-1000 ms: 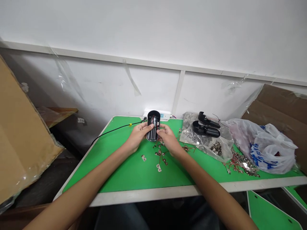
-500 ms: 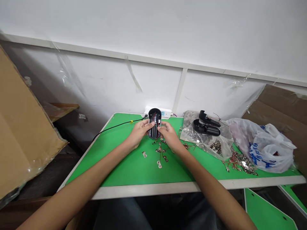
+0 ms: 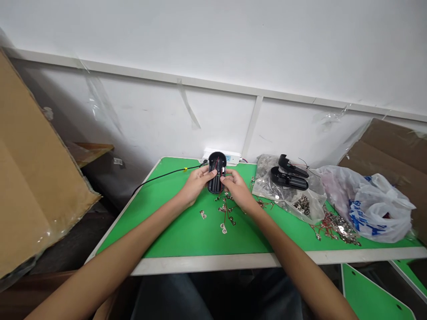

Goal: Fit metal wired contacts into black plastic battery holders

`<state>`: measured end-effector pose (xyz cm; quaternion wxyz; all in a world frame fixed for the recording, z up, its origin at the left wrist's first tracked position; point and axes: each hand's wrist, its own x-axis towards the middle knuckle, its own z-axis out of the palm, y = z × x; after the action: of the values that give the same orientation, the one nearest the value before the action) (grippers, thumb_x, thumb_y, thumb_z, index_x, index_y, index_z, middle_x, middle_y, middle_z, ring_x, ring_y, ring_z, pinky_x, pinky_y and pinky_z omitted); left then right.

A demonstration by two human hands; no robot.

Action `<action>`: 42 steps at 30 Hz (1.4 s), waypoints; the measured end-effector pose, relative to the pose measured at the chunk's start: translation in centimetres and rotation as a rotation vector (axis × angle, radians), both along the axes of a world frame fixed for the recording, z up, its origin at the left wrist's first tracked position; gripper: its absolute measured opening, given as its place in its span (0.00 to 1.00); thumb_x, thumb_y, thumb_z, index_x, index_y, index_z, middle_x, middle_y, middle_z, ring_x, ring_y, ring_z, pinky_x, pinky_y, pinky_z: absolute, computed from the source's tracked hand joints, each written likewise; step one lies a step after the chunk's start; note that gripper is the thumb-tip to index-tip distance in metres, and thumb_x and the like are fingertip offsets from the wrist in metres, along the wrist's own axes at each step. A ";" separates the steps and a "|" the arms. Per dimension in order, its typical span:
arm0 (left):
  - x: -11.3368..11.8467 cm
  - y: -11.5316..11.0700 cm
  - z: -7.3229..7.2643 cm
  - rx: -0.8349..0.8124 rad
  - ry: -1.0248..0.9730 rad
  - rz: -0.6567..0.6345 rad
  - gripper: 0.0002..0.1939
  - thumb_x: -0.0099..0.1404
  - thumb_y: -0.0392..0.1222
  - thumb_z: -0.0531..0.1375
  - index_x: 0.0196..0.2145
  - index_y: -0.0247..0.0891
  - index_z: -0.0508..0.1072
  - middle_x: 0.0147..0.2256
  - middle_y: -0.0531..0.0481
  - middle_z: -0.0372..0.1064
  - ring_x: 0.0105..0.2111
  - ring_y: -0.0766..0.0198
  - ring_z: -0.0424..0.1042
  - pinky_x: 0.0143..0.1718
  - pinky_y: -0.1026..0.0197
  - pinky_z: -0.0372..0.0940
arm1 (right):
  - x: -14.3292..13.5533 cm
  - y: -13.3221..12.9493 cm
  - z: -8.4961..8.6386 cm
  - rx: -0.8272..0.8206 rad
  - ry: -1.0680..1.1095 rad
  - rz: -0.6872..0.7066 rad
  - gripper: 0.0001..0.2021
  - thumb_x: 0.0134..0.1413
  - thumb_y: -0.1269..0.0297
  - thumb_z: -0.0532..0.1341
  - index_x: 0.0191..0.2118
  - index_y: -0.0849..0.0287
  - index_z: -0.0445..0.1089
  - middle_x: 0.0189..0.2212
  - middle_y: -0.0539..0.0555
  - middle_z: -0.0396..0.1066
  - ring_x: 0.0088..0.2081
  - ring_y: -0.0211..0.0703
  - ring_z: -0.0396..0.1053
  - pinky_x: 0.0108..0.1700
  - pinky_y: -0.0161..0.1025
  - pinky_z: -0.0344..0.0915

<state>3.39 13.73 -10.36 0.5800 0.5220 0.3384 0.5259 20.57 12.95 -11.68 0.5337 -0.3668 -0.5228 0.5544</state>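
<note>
Between my two hands is a black plastic housing (image 3: 216, 162), held up above the green table with its hollow, grooved inside facing me. A thin red wire runs along it. My left hand (image 3: 196, 184) is closed on the housing's left side, its thumb pressing on the inside. On the other side, my right hand (image 3: 237, 186) grips the lower right edge with thumb and fingers. Metal contact plates (image 3: 223, 228), some with red wires, lie scattered on the table below; another small plate (image 3: 203, 214) lies left of them. What is under my fingertips is hidden.
Two similar black housings (image 3: 289, 178) rest on a clear plastic bag (image 3: 267, 189) to the right. Beyond are a heap of metal contacts (image 3: 343, 229) and a white plastic bag (image 3: 383, 209). A power strip (image 3: 233, 157) with a black cable (image 3: 163, 174) stands at the wall. Cardboard (image 3: 40, 178) rises at left.
The whole view has shifted slightly, so everything sits a little further right. Both hands keep their hold on the housing, which is tilted slightly differently.
</note>
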 end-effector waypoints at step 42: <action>-0.4 1.0 -0.1 0.094 -0.084 0.234 0.26 0.62 0.50 0.72 0.54 0.36 0.74 0.56 0.39 0.75 0.48 0.54 0.78 0.39 0.59 0.75 | 5.9 1.4 2.3 0.307 -1.038 0.216 0.09 0.59 0.57 0.66 0.35 0.57 0.77 0.39 0.53 0.80 0.41 0.46 0.73 0.43 0.40 0.64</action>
<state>3.02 14.70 -10.44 0.5031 0.4832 0.3475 0.6267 26.51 14.39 -9.36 0.1934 -0.4540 -0.8268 0.2700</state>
